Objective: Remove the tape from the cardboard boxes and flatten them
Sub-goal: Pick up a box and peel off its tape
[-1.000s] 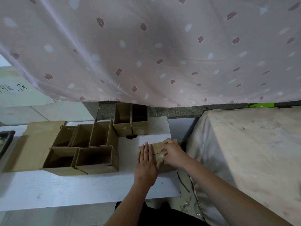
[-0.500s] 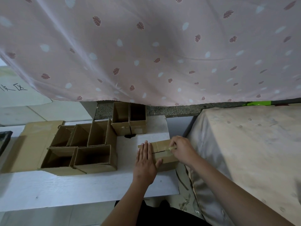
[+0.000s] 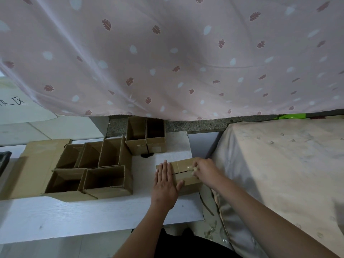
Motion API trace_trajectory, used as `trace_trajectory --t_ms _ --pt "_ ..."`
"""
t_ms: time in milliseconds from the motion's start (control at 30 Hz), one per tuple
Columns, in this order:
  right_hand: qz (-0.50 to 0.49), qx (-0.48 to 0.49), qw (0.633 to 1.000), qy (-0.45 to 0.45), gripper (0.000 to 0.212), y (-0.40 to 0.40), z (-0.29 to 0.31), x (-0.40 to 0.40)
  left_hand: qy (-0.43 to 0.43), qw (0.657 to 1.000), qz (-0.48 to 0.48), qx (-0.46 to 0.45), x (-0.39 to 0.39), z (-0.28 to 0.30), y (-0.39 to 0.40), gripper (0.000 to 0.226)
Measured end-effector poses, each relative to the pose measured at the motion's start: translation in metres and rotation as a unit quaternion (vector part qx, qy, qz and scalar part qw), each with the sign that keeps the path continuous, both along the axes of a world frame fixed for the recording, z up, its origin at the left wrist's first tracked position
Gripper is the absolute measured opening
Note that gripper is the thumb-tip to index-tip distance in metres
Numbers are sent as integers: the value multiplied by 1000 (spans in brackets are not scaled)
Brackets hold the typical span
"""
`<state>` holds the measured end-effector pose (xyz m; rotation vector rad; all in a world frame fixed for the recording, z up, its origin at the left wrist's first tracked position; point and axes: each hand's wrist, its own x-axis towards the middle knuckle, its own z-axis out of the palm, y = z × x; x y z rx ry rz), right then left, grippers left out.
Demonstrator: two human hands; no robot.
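Note:
A small closed cardboard box (image 3: 183, 165) lies at the right end of the white table (image 3: 93, 216). My left hand (image 3: 164, 185) presses flat on its left part, fingers straight. My right hand (image 3: 204, 171) pinches a strip of clear tape (image 3: 190, 168) at the right end of the box's top seam. The seam shows as a dark slit between the two hands.
Several open cardboard boxes (image 3: 96, 170) stand in a cluster on the table's left, two more (image 3: 146, 135) behind. A flat cardboard sheet (image 3: 33, 164) lies under them. A cloth-covered surface (image 3: 279, 174) sits right. A pink patterned curtain (image 3: 167, 53) hangs behind. Tape scraps (image 3: 210, 231) lie on the floor.
My right hand has moved rightward along the top seam to the box's right end, pulling the tape with it. My left hand stays flat on the box.

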<state>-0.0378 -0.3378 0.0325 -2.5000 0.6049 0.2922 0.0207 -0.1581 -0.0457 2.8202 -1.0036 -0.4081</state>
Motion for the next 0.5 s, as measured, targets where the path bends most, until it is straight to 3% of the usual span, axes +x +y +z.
trace_trajectory --t_ms 133,300,367,500 --pt "26 -29 999 -19 39 6 3 8 -3 1000 -5 4 0 -1 0 85" --pt "58 -9 997 -42 49 12 1 12 -3 1000 -4 8 0 -1 1 85" --pt "51 13 996 -68 35 12 -3 9 -2 1000 -8 9 0 -2 1 86" --pt "11 32 998 -54 30 4 -7 4 -2 1000 -13 6 0 -1 2 87"
